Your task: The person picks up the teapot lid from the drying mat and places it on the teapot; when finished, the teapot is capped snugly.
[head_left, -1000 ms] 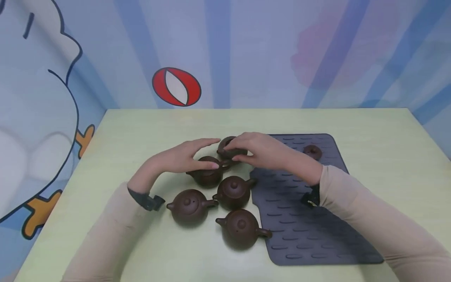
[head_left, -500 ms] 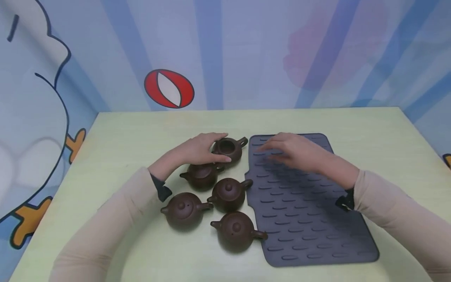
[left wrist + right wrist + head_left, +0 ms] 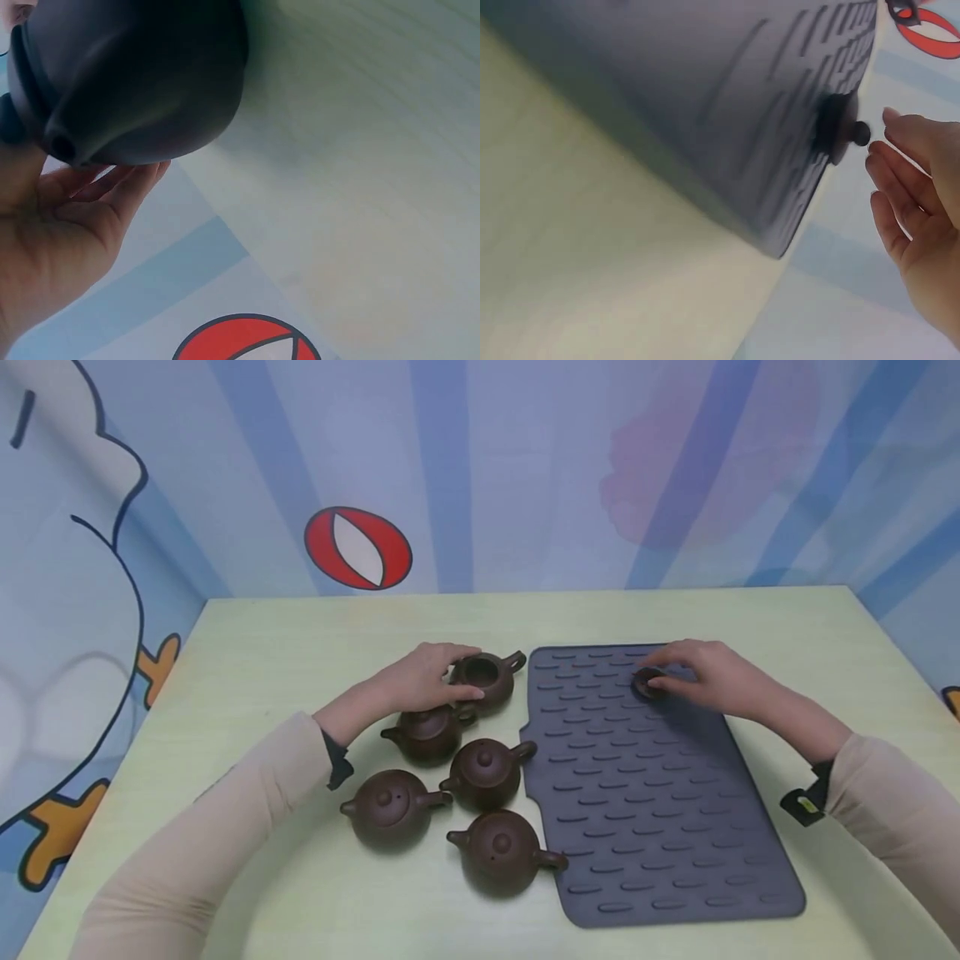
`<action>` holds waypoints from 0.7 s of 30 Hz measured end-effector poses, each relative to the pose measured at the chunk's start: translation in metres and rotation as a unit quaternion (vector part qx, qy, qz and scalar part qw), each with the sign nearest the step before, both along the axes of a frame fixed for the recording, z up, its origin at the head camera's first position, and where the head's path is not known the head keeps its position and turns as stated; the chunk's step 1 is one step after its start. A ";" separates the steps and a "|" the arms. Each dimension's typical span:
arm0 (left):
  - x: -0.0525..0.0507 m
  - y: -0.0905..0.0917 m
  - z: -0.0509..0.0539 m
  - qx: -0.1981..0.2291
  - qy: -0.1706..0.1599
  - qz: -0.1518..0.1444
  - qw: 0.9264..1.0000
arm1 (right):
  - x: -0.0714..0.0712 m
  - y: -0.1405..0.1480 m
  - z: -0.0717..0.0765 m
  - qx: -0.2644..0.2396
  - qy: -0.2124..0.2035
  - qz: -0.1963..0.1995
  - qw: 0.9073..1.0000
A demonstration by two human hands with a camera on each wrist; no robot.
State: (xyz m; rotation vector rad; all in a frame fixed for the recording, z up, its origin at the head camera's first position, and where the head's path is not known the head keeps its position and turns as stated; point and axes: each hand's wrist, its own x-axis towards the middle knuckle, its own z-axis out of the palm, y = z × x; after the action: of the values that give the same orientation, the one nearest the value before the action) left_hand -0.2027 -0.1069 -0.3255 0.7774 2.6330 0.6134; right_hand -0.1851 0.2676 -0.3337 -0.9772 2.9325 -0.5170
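Note:
My left hand [image 3: 427, 679] holds a dark brown clay teapot [image 3: 504, 692] by its sides, thumb near and fingers far. This teapot is lidless, its round mouth facing up and handle pointing right. In the left wrist view, another teapot [image 3: 150, 90], spout towards the camera, hides part of the left hand [image 3: 75, 232]. A small round lid [image 3: 845, 131] lies on the grey mat, knob up. Around it my right hand [image 3: 716, 675] reaches with thumb and fingers parted; in the right wrist view a small gap separates the fingertips [image 3: 891, 116] from the knob.
Several lidded teapots stand close together left of the grey mat [image 3: 652, 827]: one [image 3: 429, 739] beside the left hand, one [image 3: 480, 785] in the middle, one [image 3: 386, 818] at left, one [image 3: 498, 864] nearest. The nearest one's handle overlaps the mat's edge. A wall stands behind the table [image 3: 337, 627].
My right hand has left the lidless teapot and moved right across the mat to the lid. My left hand has moved from above the neighbouring teapot onto the lidless one.

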 end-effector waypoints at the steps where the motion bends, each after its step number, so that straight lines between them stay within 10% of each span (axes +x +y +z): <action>1: 0.000 0.000 0.000 -0.005 -0.002 0.004 1.000 | 0.000 0.002 -0.002 0.002 -0.001 -0.002 1.000; 21: -0.001 0.008 0.004 -0.019 -0.001 0.026 0.999 | -0.005 0.005 -0.004 0.012 0.036 0.004 0.999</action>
State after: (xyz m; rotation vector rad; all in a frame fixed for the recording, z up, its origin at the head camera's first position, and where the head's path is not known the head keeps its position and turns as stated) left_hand -0.2039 -0.0993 -0.3219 0.6993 2.6614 0.5769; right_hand -0.1900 0.2724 -0.3377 -1.0266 2.9884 -0.4558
